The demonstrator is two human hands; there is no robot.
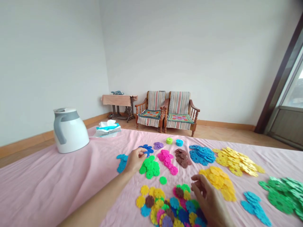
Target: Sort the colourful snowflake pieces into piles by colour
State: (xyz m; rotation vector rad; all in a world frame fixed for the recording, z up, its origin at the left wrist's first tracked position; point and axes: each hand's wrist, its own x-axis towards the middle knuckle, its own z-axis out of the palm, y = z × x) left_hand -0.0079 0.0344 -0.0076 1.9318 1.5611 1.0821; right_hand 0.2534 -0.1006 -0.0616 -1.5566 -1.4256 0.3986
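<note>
Left hand [135,160] at dark blue discs [148,149], fingertips drawn together; whether they pinch disc, cannot tell, fingers hide spot. Light blue discs [122,163] just left of it, bright green discs [150,167] just right. Right hand [209,197] loosely curled, thumb and forefinger apart, between mixed pile [169,212] and yellow discs [219,181]. Magenta discs [167,159] and brown discs [182,158] farther out, between hands. All on pink cloth [78,179]. White jug [73,134] and tissue box [108,130] at far left.
</note>
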